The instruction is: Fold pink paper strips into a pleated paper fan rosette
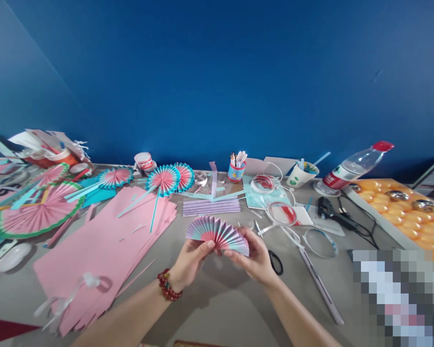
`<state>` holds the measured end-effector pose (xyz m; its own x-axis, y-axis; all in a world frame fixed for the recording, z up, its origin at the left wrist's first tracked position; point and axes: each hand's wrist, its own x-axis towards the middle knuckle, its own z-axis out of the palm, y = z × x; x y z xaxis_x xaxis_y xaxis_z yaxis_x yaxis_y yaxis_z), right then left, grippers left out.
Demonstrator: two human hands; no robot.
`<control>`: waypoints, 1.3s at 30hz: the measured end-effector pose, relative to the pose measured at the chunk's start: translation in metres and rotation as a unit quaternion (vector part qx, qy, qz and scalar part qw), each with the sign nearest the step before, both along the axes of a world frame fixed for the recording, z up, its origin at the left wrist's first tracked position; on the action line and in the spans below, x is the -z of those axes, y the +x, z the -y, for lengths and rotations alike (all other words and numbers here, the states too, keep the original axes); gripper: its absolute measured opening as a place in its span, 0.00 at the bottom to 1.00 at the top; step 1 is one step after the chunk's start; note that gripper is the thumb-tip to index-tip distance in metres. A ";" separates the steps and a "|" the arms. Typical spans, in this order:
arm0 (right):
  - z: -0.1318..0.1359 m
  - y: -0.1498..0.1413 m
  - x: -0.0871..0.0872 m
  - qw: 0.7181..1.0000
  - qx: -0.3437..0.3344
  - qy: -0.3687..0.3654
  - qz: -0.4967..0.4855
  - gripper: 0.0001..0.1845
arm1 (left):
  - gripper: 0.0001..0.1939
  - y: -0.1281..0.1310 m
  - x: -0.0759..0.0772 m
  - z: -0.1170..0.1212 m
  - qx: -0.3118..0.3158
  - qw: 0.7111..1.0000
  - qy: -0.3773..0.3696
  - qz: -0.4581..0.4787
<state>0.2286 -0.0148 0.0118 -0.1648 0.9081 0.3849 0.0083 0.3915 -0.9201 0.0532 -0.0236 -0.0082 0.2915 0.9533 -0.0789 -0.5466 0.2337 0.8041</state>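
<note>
A pleated paper fan [217, 231] in lilac, pink and pale blue is spread in a half circle above the table's front. My left hand [193, 258] pinches it near its lower centre, thumb in front. At the fan's right end, my right hand [255, 255] grips the outer folds between thumb and fingers. Just beyond the fan lies a stack of folded lilac paper [211, 206]. Dark scissor handles [276, 262] show beside my right hand, partly hidden by it.
Pink paper sheets [104, 236] cover the left, near finished paper fans [162, 180]. Behind stand a pen cup [236, 171] and a paper cup [302, 174]. Rolls of white tape [282, 213], a utility knife [321, 286], a plastic bottle [354, 168] and a black cable [347, 221] lie right.
</note>
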 end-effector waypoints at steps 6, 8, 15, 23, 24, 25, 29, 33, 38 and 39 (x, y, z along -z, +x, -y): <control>0.001 0.000 0.000 0.997 -0.009 0.054 0.049 0.18 | 0.13 0.000 -0.008 0.000 0.011 0.999 -0.049 0.014; 0.000 0.001 0.000 0.996 0.001 0.068 0.065 0.17 | 0.13 0.000 -0.007 0.001 0.020 0.998 -0.050 0.018; -0.004 0.004 0.005 0.993 -0.031 0.095 0.068 0.19 | 0.13 0.000 -0.008 -0.001 0.049 0.995 -0.060 0.056; -0.002 0.003 0.000 0.998 -0.056 0.009 0.007 0.19 | 0.12 -0.002 -0.008 -0.001 0.070 0.995 -0.063 0.044; -0.001 0.003 0.001 0.998 -0.061 -0.012 -0.008 0.21 | 0.13 -0.003 -0.008 0.000 0.077 0.995 -0.057 0.038; 0.000 0.002 0.003 0.997 -0.069 -0.035 -0.025 0.24 | 0.13 -0.003 -0.008 0.000 0.089 0.994 -0.047 0.034; 0.003 0.001 0.006 0.987 -0.104 -0.092 -0.085 0.28 | 0.13 -0.004 -0.012 0.000 0.138 0.990 -0.002 0.031; 0.003 0.001 0.002 0.983 -0.122 -0.080 -0.107 0.24 | 0.13 -0.005 -0.015 -0.001 0.150 0.988 -0.010 0.020; 0.001 0.003 -0.002 0.982 -0.137 -0.086 -0.097 0.30 | 0.14 -0.009 -0.013 -0.003 0.171 0.985 -0.029 0.008; 0.000 0.004 -0.003 0.984 -0.134 -0.077 -0.090 0.33 | 0.14 -0.009 -0.012 -0.003 0.185 0.982 -0.031 0.007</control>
